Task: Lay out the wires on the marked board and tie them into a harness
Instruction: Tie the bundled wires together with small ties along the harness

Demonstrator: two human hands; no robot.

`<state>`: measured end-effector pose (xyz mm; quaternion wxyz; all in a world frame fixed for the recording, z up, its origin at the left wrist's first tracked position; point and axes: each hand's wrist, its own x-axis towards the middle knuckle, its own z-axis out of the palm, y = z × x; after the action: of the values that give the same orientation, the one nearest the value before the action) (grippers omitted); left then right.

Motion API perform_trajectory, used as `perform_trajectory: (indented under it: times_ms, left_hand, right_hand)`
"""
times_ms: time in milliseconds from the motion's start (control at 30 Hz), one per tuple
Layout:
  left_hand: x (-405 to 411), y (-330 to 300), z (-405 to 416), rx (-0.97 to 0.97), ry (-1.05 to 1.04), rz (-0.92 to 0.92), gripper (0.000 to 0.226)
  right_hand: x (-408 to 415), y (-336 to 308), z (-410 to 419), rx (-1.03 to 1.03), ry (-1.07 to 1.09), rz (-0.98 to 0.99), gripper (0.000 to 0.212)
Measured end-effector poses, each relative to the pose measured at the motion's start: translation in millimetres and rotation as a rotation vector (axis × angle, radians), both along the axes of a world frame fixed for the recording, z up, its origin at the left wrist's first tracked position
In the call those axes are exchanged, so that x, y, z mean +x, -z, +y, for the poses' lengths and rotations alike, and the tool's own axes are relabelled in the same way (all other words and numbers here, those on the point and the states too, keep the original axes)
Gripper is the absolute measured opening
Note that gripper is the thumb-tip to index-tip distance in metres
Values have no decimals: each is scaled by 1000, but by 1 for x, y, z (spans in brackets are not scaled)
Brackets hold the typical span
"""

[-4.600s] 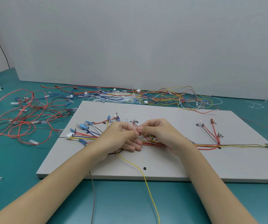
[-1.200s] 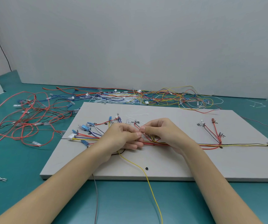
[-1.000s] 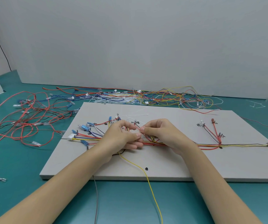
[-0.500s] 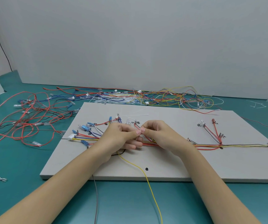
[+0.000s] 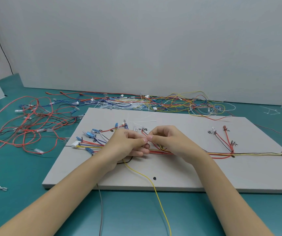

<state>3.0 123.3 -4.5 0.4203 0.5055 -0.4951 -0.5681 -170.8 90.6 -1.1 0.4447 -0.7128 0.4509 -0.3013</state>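
From my feed, loose red wires [image 5: 26, 130] sprawl on the teal surface [image 5: 17, 167] at left. On the marked board [image 5: 171, 176] the wire bundle [image 5: 256, 153] runs sideways. My left hand [image 5: 125, 147] is curled over the bundle, thumb and forefinger pinched; my right hand [image 5: 169, 142] meets it tip to tip, pinching too. What they pinch, I cannot tell. A yellow wire [image 5: 155, 189] trails off the near edge

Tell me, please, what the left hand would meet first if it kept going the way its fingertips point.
The left hand points rightward, and its fingertips already sit against those of the right hand over the wire bundle. So it would probably meet the right hand's fingers at once, though depth is hard to judge.
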Motion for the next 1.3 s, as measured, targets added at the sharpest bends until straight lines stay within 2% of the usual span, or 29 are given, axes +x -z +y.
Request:
perform_trajectory:
  times_ms: [200, 400, 533, 667, 967, 1100, 1300]
  left_hand:
    - [-1, -1, 0, -25, 8, -80, 6]
    - [-2, -2, 1, -46, 12, -90, 9]
    - [-2, -2, 0, -60, 4, -85, 13]
    - [-2, 0, 0, -63, 15, -82, 13]
    - [-1, 3, -2, -82, -10, -113, 8]
    - [-1, 4, -2, -89, -5, -113, 10]
    - [-1, 4, -2, -98, -3, -122, 13]
  right_hand:
    - [2, 0, 2, -49, 7, 26, 13]
    - [3, -3, 2, -38, 104, -121, 12]
    - [3, -1, 4, -32, 58, -10, 22]
    - [5, -1, 5, -46, 37, -48, 11]
    - [9, -3, 4, -147, 112, -62, 11]
    - [6, -3, 3, -104, 140, -131, 11]
    - [9, 1, 4, -77, 123, -90, 9]
